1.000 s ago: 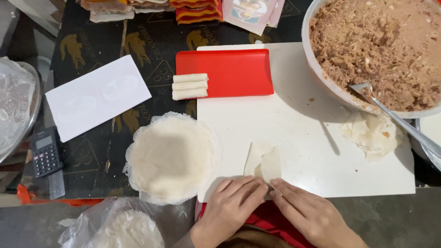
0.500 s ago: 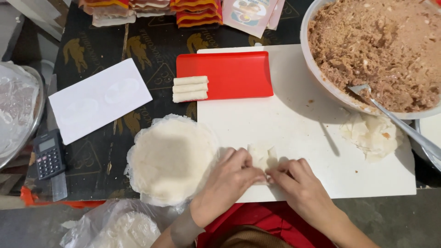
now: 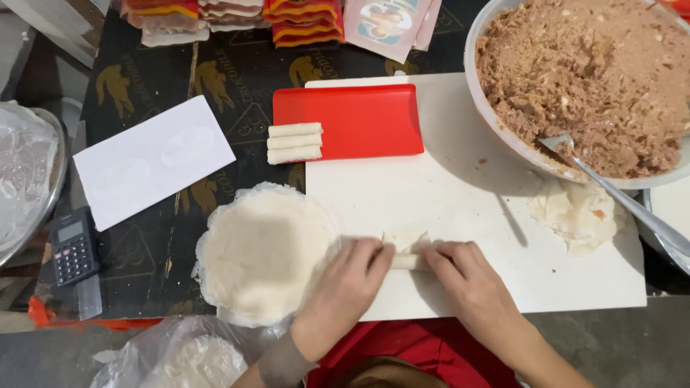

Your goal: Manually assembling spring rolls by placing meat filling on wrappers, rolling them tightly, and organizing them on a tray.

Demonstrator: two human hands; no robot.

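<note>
Dark patterned cloth covers the tabletop (image 3: 180, 79), and the things on it read from left to right as follows. At the far left a metal bowl (image 3: 29, 187) lined with clear plastic sits at the edge, with a small calculator (image 3: 72, 248) near it and a white card (image 3: 153, 162) lying at a slant just beyond. A round stack of pale wrappers (image 3: 262, 251) rests at the left edge of a white cutting board (image 3: 460, 208). Three finished rolls (image 3: 295, 143) lie side by side against a red tray (image 3: 352, 121) at the board's far left corner.

On the near part of the board lies the half-rolled wrapper (image 3: 407, 255), its long axis running left to right across the person's body, parallel to the board's near edge. The left hand (image 3: 352, 276) presses down on its left end, fingers curled over it; the right hand (image 3: 467, 276) does the same on its right end. Neither grip is closed around the roll: both lie flat-fingered on top, and only the middle stretch shows between them, with a loose flap of wrapper on the far side. Both hands are equally near.

Further right, a crumpled spare wrapper (image 3: 575, 212) lies on the board, and a large bowl of brown filling (image 3: 589, 79) holds a metal spoon (image 3: 618, 205).
</note>
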